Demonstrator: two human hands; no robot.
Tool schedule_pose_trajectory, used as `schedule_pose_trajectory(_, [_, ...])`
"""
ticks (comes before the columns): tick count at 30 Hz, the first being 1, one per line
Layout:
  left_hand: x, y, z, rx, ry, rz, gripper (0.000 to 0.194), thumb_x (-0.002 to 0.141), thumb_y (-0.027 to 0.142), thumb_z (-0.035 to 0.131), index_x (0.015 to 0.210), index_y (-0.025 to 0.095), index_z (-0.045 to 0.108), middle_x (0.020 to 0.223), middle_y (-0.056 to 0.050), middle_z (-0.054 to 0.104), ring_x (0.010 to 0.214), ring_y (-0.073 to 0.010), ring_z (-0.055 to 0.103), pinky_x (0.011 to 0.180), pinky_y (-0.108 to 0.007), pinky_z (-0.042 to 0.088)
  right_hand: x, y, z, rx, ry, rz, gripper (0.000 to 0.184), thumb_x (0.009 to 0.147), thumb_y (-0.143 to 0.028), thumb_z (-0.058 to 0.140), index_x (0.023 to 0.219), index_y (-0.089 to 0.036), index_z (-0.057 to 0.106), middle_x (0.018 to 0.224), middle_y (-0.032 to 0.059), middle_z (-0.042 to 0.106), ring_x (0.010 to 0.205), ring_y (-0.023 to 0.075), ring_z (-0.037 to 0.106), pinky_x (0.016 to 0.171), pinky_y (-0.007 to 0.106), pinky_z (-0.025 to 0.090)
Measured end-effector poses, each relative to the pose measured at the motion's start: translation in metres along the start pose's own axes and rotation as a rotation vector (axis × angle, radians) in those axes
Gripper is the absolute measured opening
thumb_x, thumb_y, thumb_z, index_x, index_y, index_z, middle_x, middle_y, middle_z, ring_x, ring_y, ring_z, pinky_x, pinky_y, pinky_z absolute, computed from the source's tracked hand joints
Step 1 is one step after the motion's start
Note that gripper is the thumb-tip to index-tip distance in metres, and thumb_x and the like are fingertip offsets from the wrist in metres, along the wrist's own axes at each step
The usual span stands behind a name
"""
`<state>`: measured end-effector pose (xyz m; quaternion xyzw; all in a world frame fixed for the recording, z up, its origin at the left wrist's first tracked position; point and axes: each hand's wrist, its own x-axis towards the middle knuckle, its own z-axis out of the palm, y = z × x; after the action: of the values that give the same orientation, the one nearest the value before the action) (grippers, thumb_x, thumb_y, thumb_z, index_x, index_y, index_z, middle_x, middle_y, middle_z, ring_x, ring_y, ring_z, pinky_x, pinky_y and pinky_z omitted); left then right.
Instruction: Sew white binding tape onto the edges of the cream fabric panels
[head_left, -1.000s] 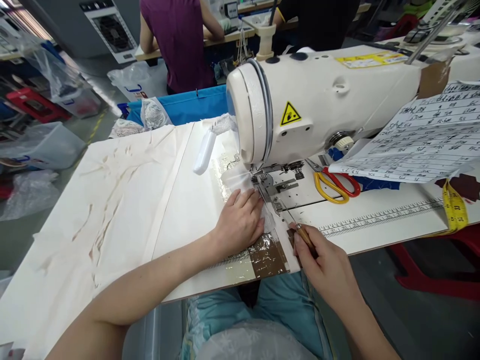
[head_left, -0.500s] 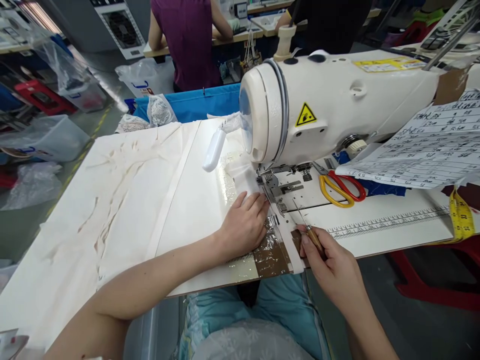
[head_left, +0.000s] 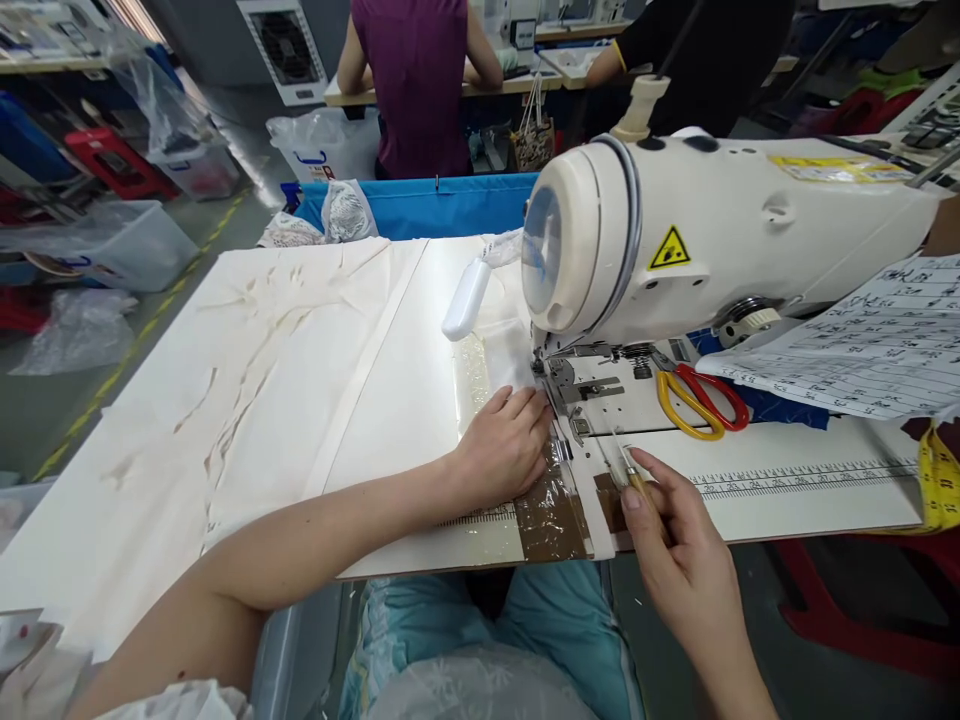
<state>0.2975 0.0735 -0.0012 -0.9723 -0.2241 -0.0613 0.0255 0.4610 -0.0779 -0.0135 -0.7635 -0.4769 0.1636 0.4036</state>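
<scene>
My left hand (head_left: 504, 448) lies palm down beside the needle area of the sewing machine (head_left: 660, 240), its fingers flat on pale cloth (head_left: 508, 350). Between thumb and fingers, my right hand (head_left: 679, 520) grips an awl (head_left: 639, 484) by its wooden handle. The awl's thin metal shaft points up and left towards the needle plate and is blurred by motion. A white strip (head_left: 594, 505) runs from the presser foot (head_left: 562, 385) down to the table's front edge, passing between my two hands.
Scissors (head_left: 697, 402) with red and yellow handles lie right of the needle plate. Written sheets (head_left: 862, 340) hang over the machine's right side, near a yellow measuring tape (head_left: 939, 475). White fabric (head_left: 285, 360) spreads across the left of the table. Two people sit beyond the blue cloth bin (head_left: 450, 205).
My right hand with the awl has shifted a little away from the white strip, to the right. My left hand stays by the presser foot. The whole view has turned slightly left.
</scene>
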Motion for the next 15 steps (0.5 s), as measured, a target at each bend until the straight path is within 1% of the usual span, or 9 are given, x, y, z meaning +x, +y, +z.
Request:
schedule_pose_trajectory(2, [0.001, -0.002, 0.004, -0.010, 0.018, -0.009, 0.050, 0.096, 0.032, 0.041, 0.134, 0.001, 0.053, 0.141, -0.020, 0.052, 0.132, -0.0318, 0.046, 0.113, -0.044, 0.034, 0.000, -0.005, 0.003, 0.002, 0.016, -0.065, 0.043, 0.097, -0.043, 0.050, 0.134, -0.023, 0.056, 0.114, 0.0078, 0.073, 0.099, 0.0201, 0.071, 0.078, 0.028, 0.057])
schedule_pose_trajectory(4, [0.002, -0.005, 0.007, -0.022, 0.041, -0.017, 0.050, 0.096, 0.031, 0.041, 0.134, 0.000, 0.052, 0.141, -0.021, 0.051, 0.133, -0.0323, 0.045, 0.112, -0.043, 0.035, 0.003, -0.012, 0.007, 0.001, 0.019, -0.177, 0.034, 0.097, -0.037, 0.050, 0.126, -0.022, 0.060, 0.115, 0.0088, 0.072, 0.101, 0.0201, 0.070, 0.081, 0.029, 0.057])
schedule_pose_trajectory(6, [0.004, -0.007, 0.009, -0.044, 0.070, -0.033, 0.050, 0.095, 0.029, 0.043, 0.133, -0.001, 0.052, 0.141, -0.021, 0.052, 0.132, -0.0323, 0.045, 0.111, -0.043, 0.037, 0.009, -0.019, 0.013, -0.002, -0.006, -0.303, 0.026, 0.097, -0.030, 0.049, 0.118, -0.020, 0.062, 0.109, 0.0094, 0.073, 0.098, 0.0197, 0.070, 0.080, 0.029, 0.057])
schedule_pose_trajectory(9, [0.006, -0.010, 0.008, -0.098, 0.090, -0.071, 0.044, 0.092, 0.026, 0.045, 0.129, 0.003, 0.055, 0.135, -0.018, 0.055, 0.124, -0.0304, 0.049, 0.104, -0.042, 0.043, 0.018, -0.027, 0.025, -0.062, -0.045, -0.487, 0.024, 0.098, -0.023, 0.046, 0.116, -0.019, 0.061, 0.097, 0.0090, 0.072, 0.088, 0.0196, 0.070, 0.075, 0.029, 0.056])
schedule_pose_trajectory(11, [0.008, -0.013, 0.006, -0.125, 0.081, -0.086, 0.040, 0.091, 0.024, 0.047, 0.125, 0.004, 0.057, 0.129, -0.017, 0.057, 0.116, -0.0290, 0.052, 0.099, -0.041, 0.047, 0.024, -0.029, 0.033, -0.155, -0.031, -0.585, 0.024, 0.098, -0.021, 0.045, 0.116, -0.017, 0.061, 0.092, 0.0088, 0.071, 0.082, 0.0196, 0.070, 0.069, 0.028, 0.055])
schedule_pose_trajectory(13, [0.010, -0.014, 0.005, -0.137, 0.071, -0.081, 0.040, 0.091, 0.022, 0.046, 0.124, 0.002, 0.058, 0.126, -0.018, 0.058, 0.112, -0.0283, 0.053, 0.098, -0.040, 0.048, 0.028, -0.029, 0.040, -0.259, -0.010, -0.649, 0.024, 0.098, -0.020, 0.046, 0.114, -0.014, 0.062, 0.088, 0.0084, 0.071, 0.076, 0.0190, 0.069, 0.063, 0.027, 0.052])
schedule_pose_trajectory(15, [0.011, -0.016, 0.005, -0.144, 0.070, -0.068, 0.039, 0.093, 0.020, 0.044, 0.123, 0.000, 0.058, 0.125, -0.018, 0.059, 0.112, -0.0279, 0.053, 0.097, -0.039, 0.048, 0.031, -0.029, 0.044, -0.342, -0.003, -0.679, 0.025, 0.099, -0.020, 0.045, 0.114, -0.011, 0.063, 0.087, 0.0080, 0.071, 0.072, 0.0182, 0.068, 0.058, 0.025, 0.049])
